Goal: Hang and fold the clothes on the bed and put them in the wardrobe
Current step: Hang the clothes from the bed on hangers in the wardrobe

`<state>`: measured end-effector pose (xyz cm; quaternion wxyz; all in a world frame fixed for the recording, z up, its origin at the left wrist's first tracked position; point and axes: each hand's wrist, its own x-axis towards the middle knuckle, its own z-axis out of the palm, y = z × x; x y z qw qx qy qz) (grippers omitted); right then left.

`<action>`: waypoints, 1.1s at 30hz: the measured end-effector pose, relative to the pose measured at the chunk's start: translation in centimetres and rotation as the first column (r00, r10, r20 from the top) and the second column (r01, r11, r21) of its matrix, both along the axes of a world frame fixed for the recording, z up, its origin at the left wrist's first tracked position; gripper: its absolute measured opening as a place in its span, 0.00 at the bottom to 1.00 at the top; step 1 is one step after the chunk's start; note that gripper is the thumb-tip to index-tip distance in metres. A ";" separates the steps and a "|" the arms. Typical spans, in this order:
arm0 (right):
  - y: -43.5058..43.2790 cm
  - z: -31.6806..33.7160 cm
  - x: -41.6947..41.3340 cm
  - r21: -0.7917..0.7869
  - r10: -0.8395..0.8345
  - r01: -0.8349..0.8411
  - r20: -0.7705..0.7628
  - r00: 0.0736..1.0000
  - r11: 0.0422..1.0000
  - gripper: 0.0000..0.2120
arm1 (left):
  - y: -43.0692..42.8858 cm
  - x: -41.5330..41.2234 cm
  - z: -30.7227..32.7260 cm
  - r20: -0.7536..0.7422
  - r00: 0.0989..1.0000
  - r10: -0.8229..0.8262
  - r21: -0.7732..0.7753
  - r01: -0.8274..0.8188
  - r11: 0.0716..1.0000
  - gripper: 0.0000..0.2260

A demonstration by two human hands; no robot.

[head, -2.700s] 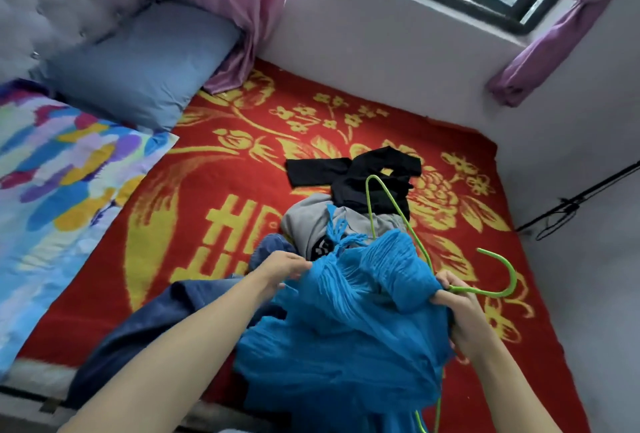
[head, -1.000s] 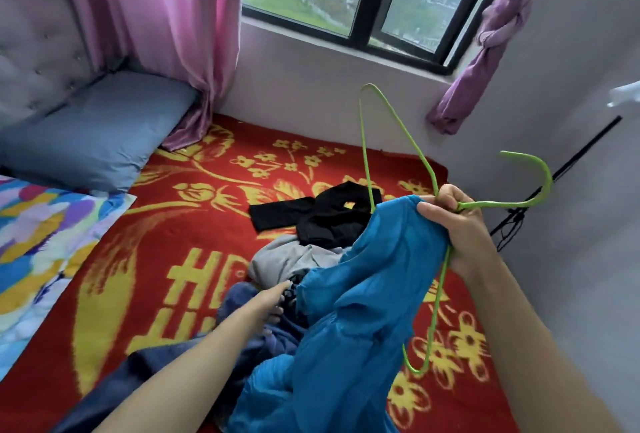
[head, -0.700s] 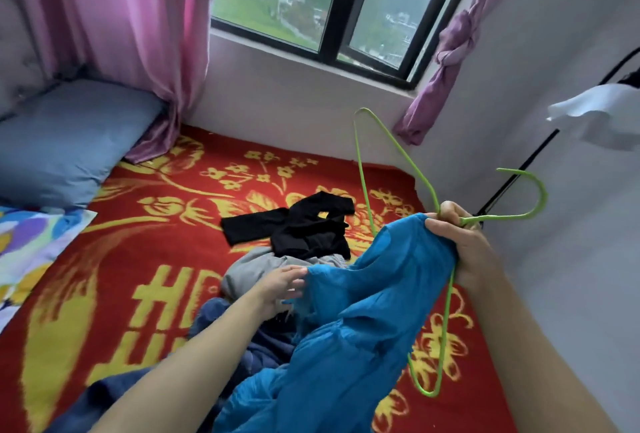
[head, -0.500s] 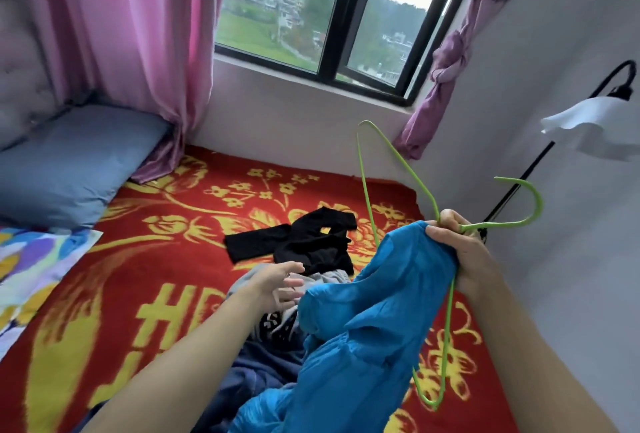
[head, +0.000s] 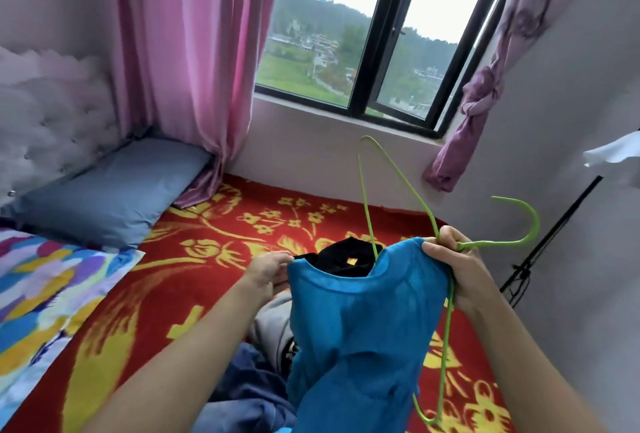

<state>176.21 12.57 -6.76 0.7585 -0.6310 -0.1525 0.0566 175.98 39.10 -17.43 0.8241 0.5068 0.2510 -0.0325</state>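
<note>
Your right hand [head: 453,273] grips the green hanger [head: 495,243] at its neck along with one shoulder of the blue top [head: 360,328], which hangs at lower centre. Your left hand [head: 270,271] pinches the other shoulder. The hanger's long axis runs from upper centre to lower right, and its upper tip stands above the open neckline between your hands.

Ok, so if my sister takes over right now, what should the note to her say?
The left hand pinches the blue top at its neckline edge.
The right hand grips the green hanger below its hook, plus the top's other shoulder.
The top hangs between the hands over the bed; the hanger is not seated in its shoulders.
A black garment, a grey garment and a dark blue garment lie loose on the bed.
Done: nothing hung. Left: seat the hanger, fold or hang the other three, put all in the wardrobe, not in view.
</note>
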 end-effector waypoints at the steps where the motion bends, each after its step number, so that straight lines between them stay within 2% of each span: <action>1: 0.0 0.4 0.5 0.010 -0.034 0.034 0.013 0.999 0.999 0.20 | 0.9 0.5 1.6 0.053 0.997 0.051 0.035 -0.053 0.998 0.08; 5: 0.6 3.1 2.7 0.045 -0.165 0.161 0.129 0.978 0.986 0.26 | 4.2 1.8 9.8 0.329 0.929 0.171 0.114 -0.219 0.969 0.09; 10: 1.2 8.3 4.8 0.266 -0.312 0.248 0.234 0.921 0.932 0.24 | 6.3 0.2 19.2 0.643 0.730 0.231 0.060 -0.348 0.935 0.10; 13: 1.4 9.3 5.0 0.283 -0.325 0.245 0.282 0.903 0.927 0.24 | 6.1 -1.8 21.4 0.737 0.623 0.264 0.038 -0.428 0.903 0.12; 15: 1.6 7.8 4.7 0.231 -0.299 0.238 0.282 0.912 0.944 0.24 | 5.8 -2.8 20.4 0.739 0.626 0.250 0.082 -0.452 0.888 0.12; 18: 1.3 2.6 3.9 0.083 -0.230 0.216 0.241 0.943 0.973 0.23 | 5.8 -3.9 15.7 0.624 0.752 0.211 0.175 -0.398 0.900 0.10; 20: 0.7 -2.1 3.4 -0.152 -0.177 0.210 0.209 0.962 0.966 0.21 | 5.9 -4.5 11.2 0.470 0.850 0.237 0.202 -0.365 0.909 0.09; 23: 0.2 -9.7 2.4 -0.514 -0.041 0.059 0.046 0.998 0.856 0.22 | 5.6 -6.1 3.5 0.113 0.959 0.259 0.149 -0.274 0.950 0.07; 26: 0.0 -15.6 1.4 -0.711 0.017 -0.097 -0.119 0.993 0.697 0.23 | 4.8 -8.5 -2.7 -0.174 0.960 0.218 0.087 -0.205 0.975 0.05; 28: -0.1 -18.1 0.8 -0.745 0.030 -0.148 -0.169 0.985 0.650 0.23 | 4.4 -10.1 -5.3 -0.222 0.940 0.259 0.130 -0.235 0.963 0.04; 30: 0.0 -19.7 0.3 -0.782 0.052 -0.162 -0.165 0.985 0.602 0.22 | 4.5 -11.3 -6.9 -0.189 0.928 0.322 0.186 -0.288 0.939 0.08; 33: 0.4 -20.0 -0.2 -0.859 0.093 -0.194 -0.170 0.981 0.474 0.17 | 4.5 -13.0 -8.2 -0.170 0.937 0.304 0.221 -0.264 0.939 0.09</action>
